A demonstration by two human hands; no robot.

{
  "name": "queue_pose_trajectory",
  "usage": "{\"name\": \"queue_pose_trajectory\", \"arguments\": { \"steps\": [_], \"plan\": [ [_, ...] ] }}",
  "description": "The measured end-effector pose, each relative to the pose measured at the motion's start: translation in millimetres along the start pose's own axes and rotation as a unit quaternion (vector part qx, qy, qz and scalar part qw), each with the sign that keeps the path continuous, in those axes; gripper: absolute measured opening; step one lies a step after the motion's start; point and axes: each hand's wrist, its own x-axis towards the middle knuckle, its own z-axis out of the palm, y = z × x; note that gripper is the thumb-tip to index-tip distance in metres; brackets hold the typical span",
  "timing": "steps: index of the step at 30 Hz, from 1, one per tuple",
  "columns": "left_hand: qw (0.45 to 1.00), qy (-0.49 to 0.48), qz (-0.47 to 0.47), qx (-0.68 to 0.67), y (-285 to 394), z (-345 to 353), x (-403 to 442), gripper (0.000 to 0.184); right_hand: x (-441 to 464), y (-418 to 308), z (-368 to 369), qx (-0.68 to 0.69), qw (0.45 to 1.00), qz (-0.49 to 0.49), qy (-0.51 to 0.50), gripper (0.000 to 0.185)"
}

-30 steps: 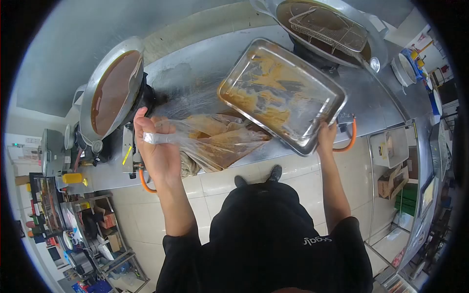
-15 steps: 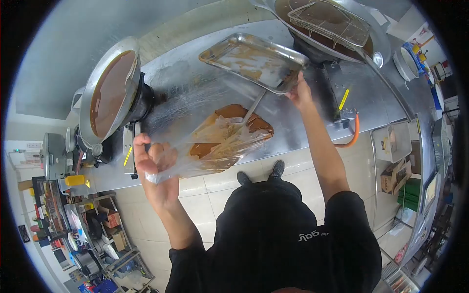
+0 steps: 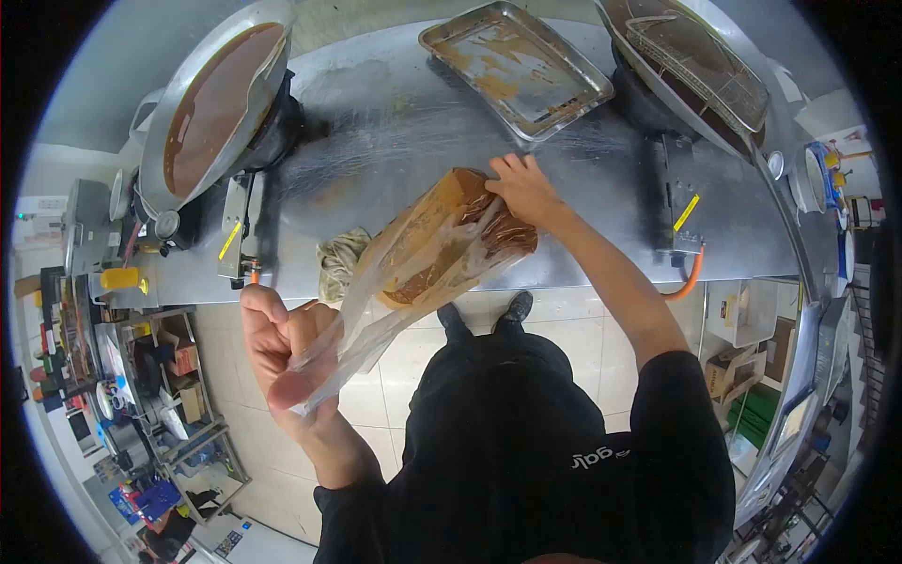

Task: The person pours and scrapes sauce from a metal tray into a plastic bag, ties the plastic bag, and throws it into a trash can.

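Observation:
In the head view, a clear plastic bag [image 3: 413,258] smeared with brown paste lies slanted at the table's front edge. My left hand [image 3: 291,352] is closed on its near end, stretching the plastic toward me. My right hand [image 3: 524,191] is closed at the bag's far end, where a pale metal tool handle [image 3: 486,218] runs into the bag. The tool's head is hidden by plastic and paste. Beyond my right hand, a shallow metal tray [image 3: 550,129] streaked with brown residue rests on the table.
A wide pan of brown liquid [image 3: 221,113] stands on a burner at left. Another pan [image 3: 639,70] at right holds a wire basket [image 3: 700,70]. A crumpled cloth [image 3: 340,263] lies beside the bag. An orange hose [image 3: 693,277] hangs at the steel table's [image 3: 376,141] front edge.
My right hand has let go of the tray, now on the table farther back, and has closed at the bag's far end. My left hand has drawn the plastic nearer; the cloth now shows.

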Motion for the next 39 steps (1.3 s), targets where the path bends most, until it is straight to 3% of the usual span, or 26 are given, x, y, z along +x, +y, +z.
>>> {"name": "queue_pose_trajectory", "arguments": {
  "steps": [4, 7, 9, 15, 18, 21, 22, 24, 27, 33, 35, 39],
  "plan": [
    [0.999, 0.04, 0.014, -0.009, -1, -1, -5, 0.075, -2, 18, -7, -0.014, 0.997, -0.039, -0.06, 0.026],
    [0.997, 0.07, 0.027, -0.009, -2, -4, -9, 0.076, -19, 25, -40, 0.031, 0.998, -0.011, 0.054, 0.022],
    [0.997, 0.074, 0.028, -0.008, -2, -6, -11, 0.076, -31, 30, -63, 0.059, 0.995, 0.054, 0.062, 0.023],
    [0.994, 0.096, 0.025, -0.034, 1, -8, -1, 0.075, -66, 78, -91, 0.142, 0.979, 0.129, 0.066, 0.017],
    [0.994, 0.086, 0.038, -0.058, 1, -14, 0, 0.069, -71, 95, -79, 0.292, 0.929, 0.193, 0.118, 0.016],
    [0.995, 0.08, 0.03, -0.052, 1, -10, -1, 0.067, -60, 98, -76, 0.324, 0.909, 0.254, 0.061, 0.022],
    [0.992, 0.126, 0.029, 0.002, 2, -7, 0, 0.078, -57, 97, -76, 0.341, 0.903, 0.258, 0.025, 0.025],
    [0.99, 0.137, 0.037, -0.011, 3, -12, 4, 0.076, -49, 98, -77, 0.373, 0.889, 0.265, -0.041, 0.029],
    [0.991, 0.119, 0.046, -0.033, 4, -21, 6, 0.064, -48, 104, -85, 0.427, 0.878, 0.215, -0.027, 0.035],
    [0.99, 0.132, 0.053, -0.026, 4, -20, 5, 0.058, -41, 136, -85, 0.619, 0.732, 0.284, -0.04, 0.039],
    [0.99, 0.131, 0.048, -0.028, 4, -19, 6, 0.059, -25, 145, -59, 0.435, 0.822, 0.366, 0.013, 0.034],
    [0.992, 0.118, 0.042, -0.012, 7, -9, 5, 0.058, -14, 135, -28, 0.033, 0.906, 0.414, 0.078, 0.033]
  ]
}}
